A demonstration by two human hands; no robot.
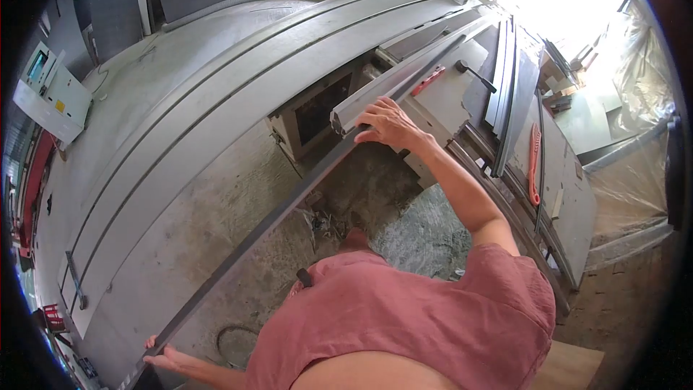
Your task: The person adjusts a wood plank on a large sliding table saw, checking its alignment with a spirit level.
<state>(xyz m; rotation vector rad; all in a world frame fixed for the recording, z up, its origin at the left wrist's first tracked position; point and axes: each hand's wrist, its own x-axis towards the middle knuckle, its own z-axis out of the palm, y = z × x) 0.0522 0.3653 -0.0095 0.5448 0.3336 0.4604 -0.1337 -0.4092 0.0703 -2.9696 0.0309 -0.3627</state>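
Left hand (pixel 164 352): nearest, low at the left edge; fingers closed around the near end of the long dark strip (pixel 267 225); strip: thin, set on edge, running slantwise away from the body above the concrete floor (pixel 216 195); right hand (pixel 388 124): arm stretched out, fingers curled down over the strip's far part, touching the cut end of the aluminium rail (pixel 404 72); saw desk (pixel 447 101): grey, beyond the hand; orange cord (pixel 534 166): right of it; control box (pixel 50 90): far left.

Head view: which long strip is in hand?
The dark narrow strip, running diagonally from left hand to right hand; the wide pale panels beside it lie untouched.
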